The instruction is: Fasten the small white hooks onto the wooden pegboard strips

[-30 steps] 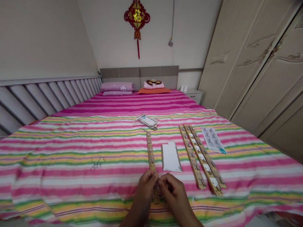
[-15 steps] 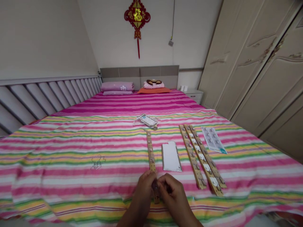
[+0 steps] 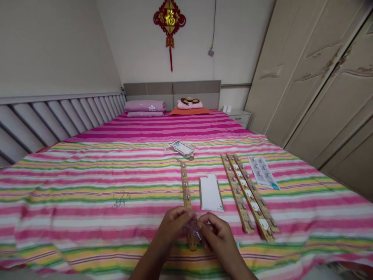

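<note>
My left hand (image 3: 175, 225) and my right hand (image 3: 217, 235) are close together above the near end of a narrow tan strip (image 3: 184, 182). Between them is a small clear plastic piece (image 3: 192, 227) with a shiny bit at its lower right. The fingers of both hands are pinched on it, one hand at each side. Several small metal pieces in clear backing sit in a row along the strip's far part. Beside the strip, to the right, lies a white card (image 3: 210, 193) with a notched top. My fingers partly hide the plastic piece.
Three similar tan strips (image 3: 235, 186) lie side by side at the right, the middle one bearing white pieces. A printed card (image 3: 264, 172) is beyond them. Packets (image 3: 182, 148) lie farther back. Tangled dark thread (image 3: 121, 199) rests on the striped bedsheet (image 3: 72, 217).
Both hands have come up slightly from the strip, with the clear plastic piece now showing between them. The strip's near end is more exposed. Other things on the bed stay put.
</note>
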Demonstrator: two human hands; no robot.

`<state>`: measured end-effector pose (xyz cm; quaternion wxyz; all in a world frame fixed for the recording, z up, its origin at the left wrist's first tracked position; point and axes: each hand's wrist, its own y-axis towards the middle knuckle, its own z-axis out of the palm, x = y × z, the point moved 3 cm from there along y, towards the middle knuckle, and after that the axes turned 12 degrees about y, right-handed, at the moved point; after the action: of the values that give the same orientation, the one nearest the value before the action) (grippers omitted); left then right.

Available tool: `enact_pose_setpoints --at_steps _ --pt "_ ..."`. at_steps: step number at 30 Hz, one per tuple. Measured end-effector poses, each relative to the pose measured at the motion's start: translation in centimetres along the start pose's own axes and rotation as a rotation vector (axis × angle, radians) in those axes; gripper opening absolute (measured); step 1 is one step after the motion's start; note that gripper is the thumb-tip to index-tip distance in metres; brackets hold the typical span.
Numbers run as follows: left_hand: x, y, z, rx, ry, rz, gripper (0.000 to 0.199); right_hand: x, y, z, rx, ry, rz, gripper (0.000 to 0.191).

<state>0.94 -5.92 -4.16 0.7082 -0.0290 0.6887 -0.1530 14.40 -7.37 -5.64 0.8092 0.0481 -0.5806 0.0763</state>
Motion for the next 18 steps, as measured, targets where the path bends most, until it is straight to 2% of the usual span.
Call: enact_pose_setpoints --at_steps 4,8,12,18 --pt "-0.51 0.07 -0.59 0.065 0.167 0.078 0.024 0.45 -0.09 -0.05 0.005 0.01 0.024 0.03" --pt "-0.28 0.15 -0.76 0.11 0.202 0.067 0.024 0.41 -0.15 -0.16 0.01 0.005 0.021 0.03" --pt "0.15 0.19 -0.87 0.109 0.206 0.032 0.024 0.15 -0.2 -0.25 0.024 -0.033 0.021 0.029" --pt "-0.29 0.12 -0.98 0.106 0.324 0.084 0.025 0.76 -0.26 -0.24 0.08 -0.154 -0.073 0.023"
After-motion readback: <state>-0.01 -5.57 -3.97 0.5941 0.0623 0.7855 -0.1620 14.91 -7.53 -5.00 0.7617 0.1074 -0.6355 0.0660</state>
